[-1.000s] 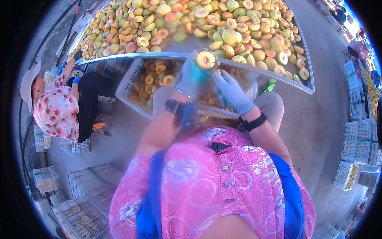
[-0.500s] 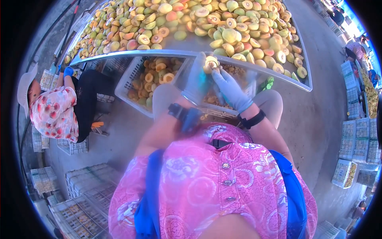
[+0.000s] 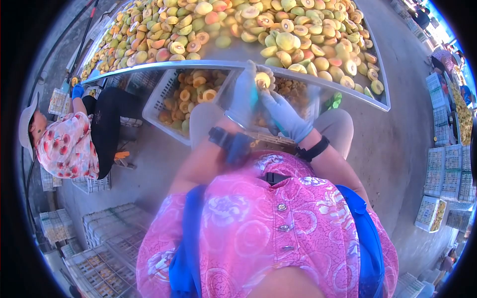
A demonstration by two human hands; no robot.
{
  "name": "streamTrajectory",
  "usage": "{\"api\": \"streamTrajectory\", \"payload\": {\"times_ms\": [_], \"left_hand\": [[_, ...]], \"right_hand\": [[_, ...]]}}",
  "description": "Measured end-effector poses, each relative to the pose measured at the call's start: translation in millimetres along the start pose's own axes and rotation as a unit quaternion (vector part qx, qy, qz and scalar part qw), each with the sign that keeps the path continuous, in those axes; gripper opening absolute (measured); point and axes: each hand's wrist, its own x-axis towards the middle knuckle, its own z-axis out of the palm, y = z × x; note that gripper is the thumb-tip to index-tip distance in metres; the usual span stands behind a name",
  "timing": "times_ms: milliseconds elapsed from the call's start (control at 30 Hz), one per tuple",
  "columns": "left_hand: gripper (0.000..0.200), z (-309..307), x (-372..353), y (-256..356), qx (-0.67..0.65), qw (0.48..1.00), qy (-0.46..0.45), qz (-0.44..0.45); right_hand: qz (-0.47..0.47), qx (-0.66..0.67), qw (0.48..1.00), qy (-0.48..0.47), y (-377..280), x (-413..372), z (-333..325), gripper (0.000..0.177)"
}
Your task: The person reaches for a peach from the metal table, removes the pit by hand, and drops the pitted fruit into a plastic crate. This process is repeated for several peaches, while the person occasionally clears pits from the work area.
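Note:
Gloved in pale grey-blue with a teal palm, my left hand (image 3: 243, 95) is closed around a yellow peach half (image 3: 262, 80) near the metal table edge. The cut face shows a brown centre. My right hand (image 3: 285, 113), in a matching glove, is just below and right of it. Its fingers are bent together with their tips at the fruit's lower edge; whatever they grip is hidden. Below my hands stand a white crate of peach halves (image 3: 158, 102) and another crate (image 3: 312, 107) holding small brown pieces, partly covered by my hands.
A metal-rimmed table (image 3: 218, 63) in front bears a heap of peach halves (image 3: 164, 42). At left sits a co-worker (image 3: 67, 144) in a hat and blue gloves. Stacked crates stand at lower left (image 3: 112, 223) and right (image 3: 442, 169). A green scrap (image 3: 334, 101) is beside my right knee.
The peach half has shifted slightly in my left hand, and my right fingertips have dropped a little lower. At left, the co-worker's head and arm have moved slightly.

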Motion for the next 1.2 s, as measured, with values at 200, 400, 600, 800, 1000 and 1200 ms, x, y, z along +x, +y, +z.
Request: {"api": "streamTrajectory", "payload": {"times_ms": [200, 400, 600, 800, 1000, 1200], "left_hand": [[0.057, 6, -5, 10, 0.053, 0.998, 0.004, 0.02], [0.063, -6, -2, 14, 0.121, 0.991, -0.055, -0.032], [0.07, -21, 0, 9, 0.272, 0.955, -0.116, -0.001], [0.067, -21, -4, 10, 0.143, 0.977, -0.145, -0.07], [0.053, -12, -11, 8, -0.065, 0.984, -0.106, -0.13], [0.048, -30, 6, -16, -0.268, 0.944, -0.123, -0.147]], "right_hand": [[0.041, 0.052, 0.998, -0.019, -6, -7, 3, 0.029], [0.118, 0.184, 0.967, -0.128, 5, -3, -14, 0.025], [0.182, 0.205, 0.952, -0.14, 17, -4, -20, 0.026], [0.192, 0.322, 0.885, -0.277, 29, 4, -27, 0.031], [0.185, 0.429, 0.816, -0.34, 40, 8, -29, 0.032], [0.191, 0.486, 0.757, -0.394, 33, 10, -26, 0.036]]}}
